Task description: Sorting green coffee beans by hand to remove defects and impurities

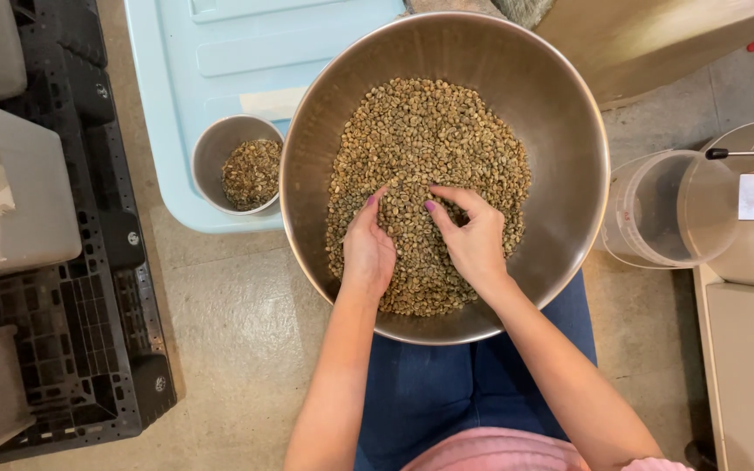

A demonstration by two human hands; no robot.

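Head view: left hand (pixel 366 249) and right hand (pixel 473 237), both unclenched, fingers spread on green beans (pixel 429 139); judged risk, lap-balanced steel bowl (pixel 560 113) tipping, spilling beans onto the floor (pixel 237 349).

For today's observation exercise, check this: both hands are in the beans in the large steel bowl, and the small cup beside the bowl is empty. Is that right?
Not quite. The head view shows the small cup holds some beans; it is not empty. The rest stands: the left hand and the right hand are both in the beans in the large steel bowl.
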